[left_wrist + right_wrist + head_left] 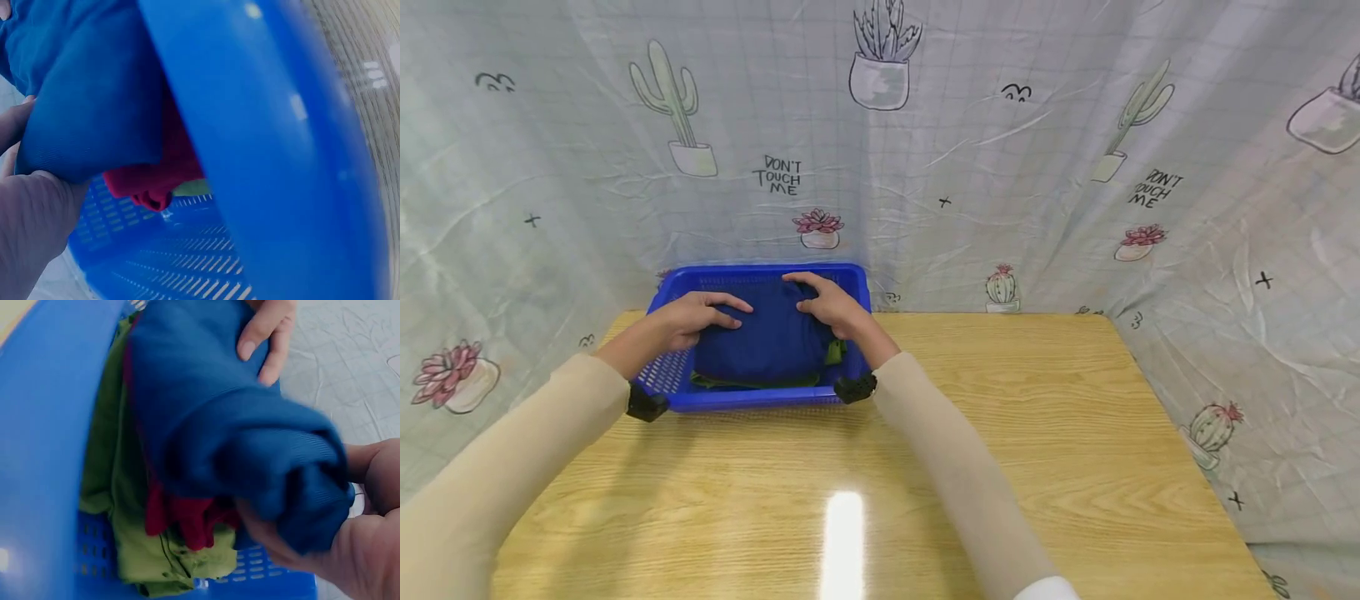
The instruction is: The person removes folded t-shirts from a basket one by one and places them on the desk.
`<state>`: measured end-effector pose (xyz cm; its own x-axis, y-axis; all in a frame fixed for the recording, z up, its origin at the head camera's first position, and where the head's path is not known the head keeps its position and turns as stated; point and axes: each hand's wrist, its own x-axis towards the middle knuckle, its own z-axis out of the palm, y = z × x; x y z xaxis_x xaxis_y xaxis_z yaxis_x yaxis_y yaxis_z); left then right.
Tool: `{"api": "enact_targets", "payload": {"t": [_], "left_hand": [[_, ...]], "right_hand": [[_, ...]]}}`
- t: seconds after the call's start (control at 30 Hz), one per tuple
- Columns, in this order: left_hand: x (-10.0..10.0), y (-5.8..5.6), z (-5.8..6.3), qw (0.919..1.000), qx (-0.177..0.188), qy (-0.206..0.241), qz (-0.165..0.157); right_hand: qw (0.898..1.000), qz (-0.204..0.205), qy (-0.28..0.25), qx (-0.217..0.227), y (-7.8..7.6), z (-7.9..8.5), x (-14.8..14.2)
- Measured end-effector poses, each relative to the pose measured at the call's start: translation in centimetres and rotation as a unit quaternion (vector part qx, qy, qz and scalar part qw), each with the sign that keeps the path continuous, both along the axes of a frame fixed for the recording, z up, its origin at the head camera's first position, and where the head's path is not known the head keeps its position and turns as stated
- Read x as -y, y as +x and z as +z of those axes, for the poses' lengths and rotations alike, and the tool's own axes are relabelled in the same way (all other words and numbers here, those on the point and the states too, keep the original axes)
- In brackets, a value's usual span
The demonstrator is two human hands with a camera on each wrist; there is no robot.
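Observation:
A folded dark blue garment (767, 337) lies in a blue plastic basket (737, 402), on top of other folded cloth. My left hand (692, 317) holds its left side; in the left wrist view the thumb and fingers wrap the fabric's edge. At the opposite end, my right hand (833, 310) grips the bunched, rolled part, with some fingers tucked beneath it in the right wrist view. Under the blue garment are a red cloth (194, 522) and a green garment (103, 462), both partly hidden.
The basket stands at the back left of a wooden table (1000, 417), close against a curtain (970, 150) printed with cacti. Its raised rim and slotted walls surround the cloth. A black wrist camera (647, 404) overlaps the basket's front left corner.

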<state>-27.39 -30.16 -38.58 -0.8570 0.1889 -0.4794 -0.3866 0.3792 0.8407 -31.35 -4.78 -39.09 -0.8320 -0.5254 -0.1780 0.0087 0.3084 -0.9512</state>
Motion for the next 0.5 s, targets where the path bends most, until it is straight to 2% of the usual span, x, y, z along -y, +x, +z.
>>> {"api": "enact_targets", "payload": {"t": [0.1,0.2,0.37,0.5], "left_hand": [[0.6,0.2,0.2,0.9999,-0.004,-0.005,0.011],[1.0,0.5,0.4,0.9998,-0.014,-0.006,0.016],[1.0,1.1,1.1,0.9991,-0.027,0.006,0.032],[0.9,1.6,1.6,0.9987,-0.035,0.014,0.035]], "right_hand": [[0.999,-0.002,-0.018,-0.05,0.1,-0.1,0.0],[0.996,-0.018,-0.054,-0.065,0.2,-0.3,-0.1],[0.996,-0.042,-0.079,-0.006,0.5,-0.4,-0.6],[0.997,-0.026,-0.061,0.03,0.7,0.0,-1.0]]}}
